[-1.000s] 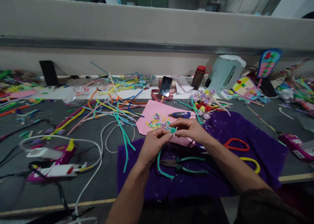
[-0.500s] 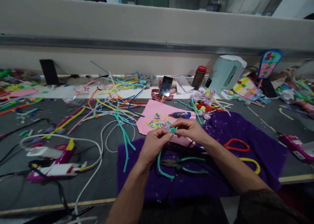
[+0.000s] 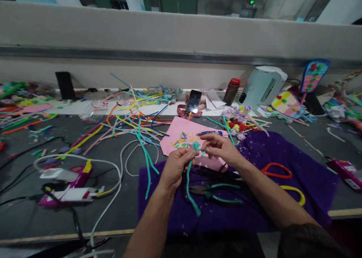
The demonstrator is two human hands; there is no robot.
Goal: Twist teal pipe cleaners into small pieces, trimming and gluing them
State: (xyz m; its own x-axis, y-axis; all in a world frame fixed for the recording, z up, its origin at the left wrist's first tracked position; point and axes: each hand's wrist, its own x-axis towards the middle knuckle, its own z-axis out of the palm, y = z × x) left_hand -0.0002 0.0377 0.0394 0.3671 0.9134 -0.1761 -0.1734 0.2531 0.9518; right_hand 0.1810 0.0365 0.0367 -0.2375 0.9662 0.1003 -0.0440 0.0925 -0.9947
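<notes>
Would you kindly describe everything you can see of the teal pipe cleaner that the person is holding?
The teal pipe cleaner is one fuzzy, bendable-looking stem. Its top end is curled into a small knot, pinched between the left hand and the right hand just above the pink sheet. The rest hangs down in a loose curve over the purple cloth, its free end close to the green-handled pliers; whether it touches them is unclear.

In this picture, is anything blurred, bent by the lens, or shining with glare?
Head view: the edges smear, so the pink glue gun looks soft; the wall ledge bows from lens distortion; the phone screen reflects light; both hands and the teal pipe cleaner are fairly sharp.
</notes>
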